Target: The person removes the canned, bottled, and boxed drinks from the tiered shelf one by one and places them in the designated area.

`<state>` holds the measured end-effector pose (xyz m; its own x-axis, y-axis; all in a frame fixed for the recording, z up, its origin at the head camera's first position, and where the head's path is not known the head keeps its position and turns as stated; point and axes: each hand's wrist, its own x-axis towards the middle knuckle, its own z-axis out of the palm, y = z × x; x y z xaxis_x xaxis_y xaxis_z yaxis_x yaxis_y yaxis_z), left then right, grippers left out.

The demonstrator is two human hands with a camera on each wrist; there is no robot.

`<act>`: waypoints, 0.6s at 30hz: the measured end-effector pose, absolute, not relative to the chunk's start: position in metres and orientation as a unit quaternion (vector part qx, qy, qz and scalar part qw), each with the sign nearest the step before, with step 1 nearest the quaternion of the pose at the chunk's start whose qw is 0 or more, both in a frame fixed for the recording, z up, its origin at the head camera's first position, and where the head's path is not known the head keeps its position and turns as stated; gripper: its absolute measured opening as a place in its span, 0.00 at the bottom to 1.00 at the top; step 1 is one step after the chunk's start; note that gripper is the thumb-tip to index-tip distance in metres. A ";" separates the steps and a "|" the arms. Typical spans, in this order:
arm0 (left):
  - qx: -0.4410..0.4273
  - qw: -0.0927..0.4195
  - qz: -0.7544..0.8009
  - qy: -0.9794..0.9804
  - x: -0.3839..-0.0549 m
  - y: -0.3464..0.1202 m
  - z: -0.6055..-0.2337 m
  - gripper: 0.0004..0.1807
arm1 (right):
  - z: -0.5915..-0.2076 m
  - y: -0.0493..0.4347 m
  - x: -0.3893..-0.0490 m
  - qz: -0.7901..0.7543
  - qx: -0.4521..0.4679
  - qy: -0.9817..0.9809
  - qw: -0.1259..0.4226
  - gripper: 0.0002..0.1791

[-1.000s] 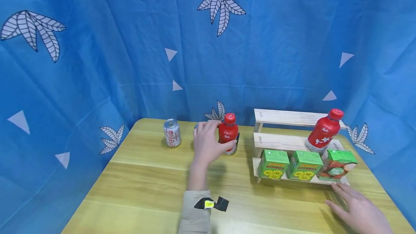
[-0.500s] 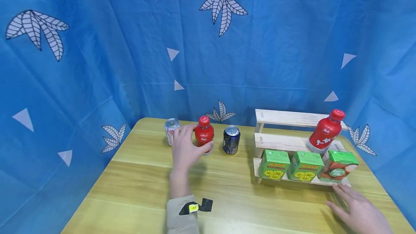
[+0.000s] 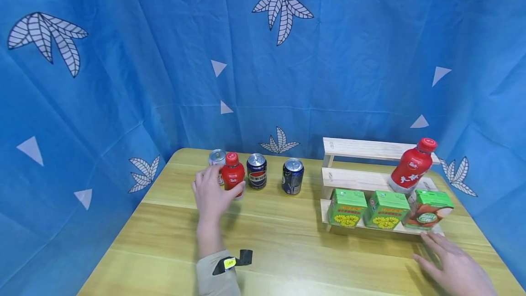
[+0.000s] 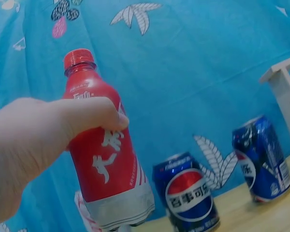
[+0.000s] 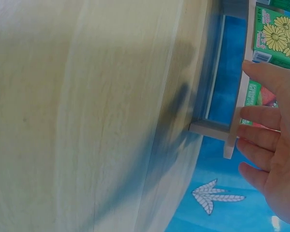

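My left hand (image 3: 212,194) grips a red bottle (image 3: 233,176) with a white base, thumb across its front in the left wrist view. The bottle is upright in the head view, in front of a silver can (image 3: 217,156) that it partly hides. Two dark blue cola cans, one can (image 3: 256,172) close to the bottle and another can (image 3: 292,177) farther right, stand on the table. My right hand (image 3: 455,264) has its fingers extended at the front right corner of the wooden rack (image 3: 361,180), near a green and brown carton (image 3: 428,211).
Two green cartons, a left carton (image 3: 347,209) and a middle carton (image 3: 385,210), sit on the rack's lowest step. A second red bottle (image 3: 412,166) leans on the rack's right side. Blue curtain (image 3: 287,81) hangs around the wooden table (image 3: 287,250).
My left hand has carried the red bottle leftward, from in front of the right blue can to in front of the silver can. Both blue cans are now uncovered. The right hand stays put.
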<state>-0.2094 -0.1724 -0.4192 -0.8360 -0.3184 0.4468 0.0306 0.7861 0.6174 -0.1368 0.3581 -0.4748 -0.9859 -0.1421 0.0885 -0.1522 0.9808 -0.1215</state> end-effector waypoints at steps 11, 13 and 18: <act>0.115 0.256 -0.310 -0.908 -0.214 -0.184 -0.443 0.41 | -0.475 0.358 -0.137 0.065 0.073 -0.995 0.038 0.43; 0.120 0.255 -0.311 -0.908 -0.216 -0.185 -0.449 0.40 | -0.475 0.358 -0.137 0.064 0.074 -0.994 0.039 0.43; 0.133 0.254 -0.318 -0.904 -0.218 -0.185 -0.459 0.39 | -0.475 0.358 -0.138 0.066 0.073 -0.995 0.033 0.43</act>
